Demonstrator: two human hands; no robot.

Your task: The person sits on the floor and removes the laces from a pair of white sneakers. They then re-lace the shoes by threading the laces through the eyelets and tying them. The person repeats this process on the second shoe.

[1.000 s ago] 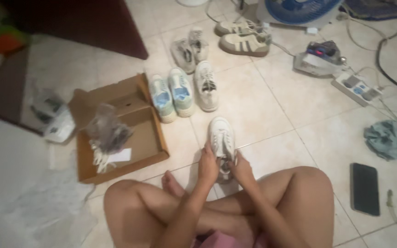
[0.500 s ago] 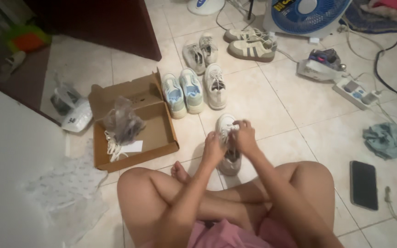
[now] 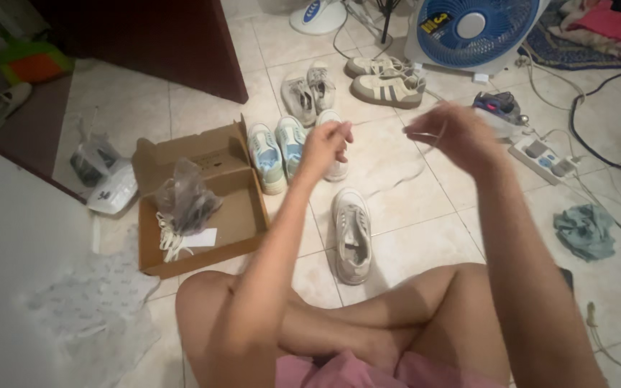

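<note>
I sit cross-legged on a tiled floor. A white sneaker (image 3: 352,233) lies on the tiles in front of my legs, toe pointing away. Both hands are raised above it. My left hand (image 3: 327,141) is pinched shut, and my right hand (image 3: 448,133) is closed as well. A thin white shoelace (image 3: 397,183) trails from my right hand down toward the floor near the sneaker. Its other end seems to sit in my left fingers. Another white sneaker (image 3: 337,169) is partly hidden behind my left hand.
An open cardboard box (image 3: 242,215) on the left holds a plastic bag (image 3: 185,201) and white laces. Light blue shoes (image 3: 278,151), grey shoes (image 3: 310,90) and striped beige shoes (image 3: 386,79) stand beyond. A blue fan (image 3: 479,29), power strip (image 3: 544,158) and crumpled cloth (image 3: 587,230) are to the right.
Both hands have lifted off the white sneaker and spread apart, drawing the lace up and out. The view has tilted upward a little.
</note>
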